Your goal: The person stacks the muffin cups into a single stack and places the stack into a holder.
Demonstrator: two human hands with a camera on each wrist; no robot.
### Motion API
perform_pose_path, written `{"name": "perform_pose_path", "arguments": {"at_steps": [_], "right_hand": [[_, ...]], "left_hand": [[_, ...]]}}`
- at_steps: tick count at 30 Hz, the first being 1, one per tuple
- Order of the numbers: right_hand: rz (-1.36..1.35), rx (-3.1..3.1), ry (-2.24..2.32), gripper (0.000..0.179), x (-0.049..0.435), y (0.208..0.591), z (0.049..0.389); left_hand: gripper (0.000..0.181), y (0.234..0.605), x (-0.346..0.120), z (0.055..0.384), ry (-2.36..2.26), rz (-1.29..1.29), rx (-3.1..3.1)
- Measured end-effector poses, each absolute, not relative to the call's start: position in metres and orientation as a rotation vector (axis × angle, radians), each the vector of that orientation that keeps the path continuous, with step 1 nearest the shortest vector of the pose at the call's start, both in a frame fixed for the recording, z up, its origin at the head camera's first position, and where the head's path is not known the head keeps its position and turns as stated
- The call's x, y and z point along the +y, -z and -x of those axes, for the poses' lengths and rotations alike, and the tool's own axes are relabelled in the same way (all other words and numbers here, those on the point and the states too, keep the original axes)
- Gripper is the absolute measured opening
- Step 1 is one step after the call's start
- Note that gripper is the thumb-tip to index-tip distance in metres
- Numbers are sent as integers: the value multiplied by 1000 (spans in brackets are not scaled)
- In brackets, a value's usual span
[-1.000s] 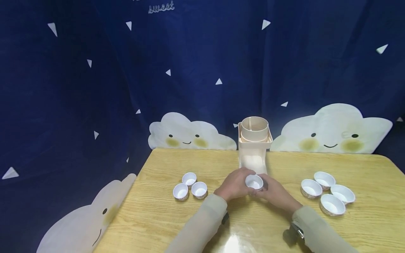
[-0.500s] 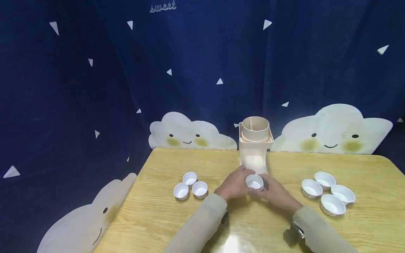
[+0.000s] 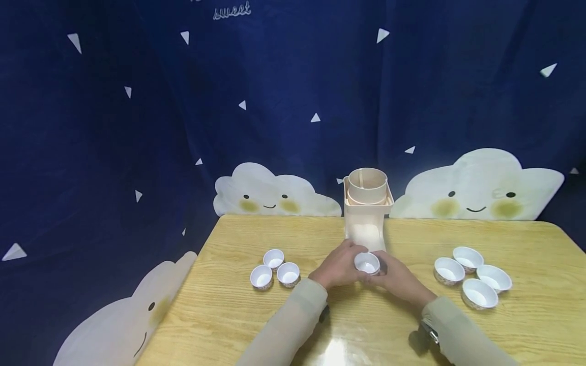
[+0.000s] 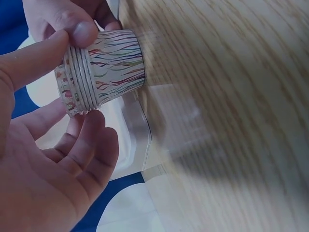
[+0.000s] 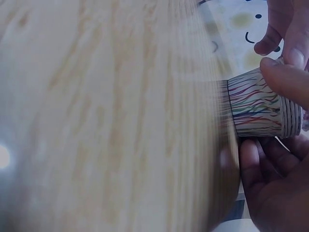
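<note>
Between my two hands is an upright stack of nested paper baking cups (image 3: pixel 367 264) in front of a cream dispenser-like stand. Colourful wavy lines cover the outer wall of the lowest baking cup (image 4: pixel 118 62); a floral print shows at the topmost cup's rim (image 4: pixel 66 92). My left hand (image 3: pixel 340 265) holds the rim end from the left, thumb and fingers around it. From the right, my right hand (image 3: pixel 399 278) grips the same stack, its thumb (image 5: pixel 285 79) on the near side and its fingers curled beneath the far side.
Behind the hands stands the cream stand (image 3: pixel 364 226) with a round tube (image 3: pixel 368 188) on top. Three white-lined cups (image 3: pixel 273 258) sit together at the left of the wooden table (image 3: pixel 220 315). Several wider cups (image 3: pixel 479 294) are grouped at the right. A dark blue curtain (image 3: pixel 284 76) hangs behind.
The head view shifts slightly. Both hands stay around the stack of baking cups in nearly the same place, and the cups on the table have not moved.
</note>
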State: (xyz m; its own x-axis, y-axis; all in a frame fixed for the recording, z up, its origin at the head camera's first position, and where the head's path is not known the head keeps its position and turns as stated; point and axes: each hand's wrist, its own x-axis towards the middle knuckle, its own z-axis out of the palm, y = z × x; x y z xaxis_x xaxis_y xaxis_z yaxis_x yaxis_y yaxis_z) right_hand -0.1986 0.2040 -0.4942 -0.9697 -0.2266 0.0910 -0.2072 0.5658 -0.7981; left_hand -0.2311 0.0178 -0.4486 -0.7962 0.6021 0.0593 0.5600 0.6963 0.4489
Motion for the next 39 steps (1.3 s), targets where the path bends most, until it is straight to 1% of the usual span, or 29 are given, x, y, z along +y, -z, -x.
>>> {"name": "perform_pose_path", "arguments": {"at_steps": [9,14,23,31,37,39], "right_hand": [[379,2786,1379,59,207,495,200],[365,2767,1382,61,207,494,199],[379,2773,1395,59,206,493,197],[362,2762,1401,59,205,497,198],[350,2727,1443,62,202,497,199],[363,2732,1438,65,201,495,198]], "left_hand": [[47,447,21,231,-693,-922,2790],[48,447,21,230,-705,-919,2771],[48,451,18,231,-761,-978,2742],[42,456,13,232,-740,-1051,2772],[57,447,-3,224,-740,-956,2839],[59,443,-11,221,-755,-934,2843]]}}
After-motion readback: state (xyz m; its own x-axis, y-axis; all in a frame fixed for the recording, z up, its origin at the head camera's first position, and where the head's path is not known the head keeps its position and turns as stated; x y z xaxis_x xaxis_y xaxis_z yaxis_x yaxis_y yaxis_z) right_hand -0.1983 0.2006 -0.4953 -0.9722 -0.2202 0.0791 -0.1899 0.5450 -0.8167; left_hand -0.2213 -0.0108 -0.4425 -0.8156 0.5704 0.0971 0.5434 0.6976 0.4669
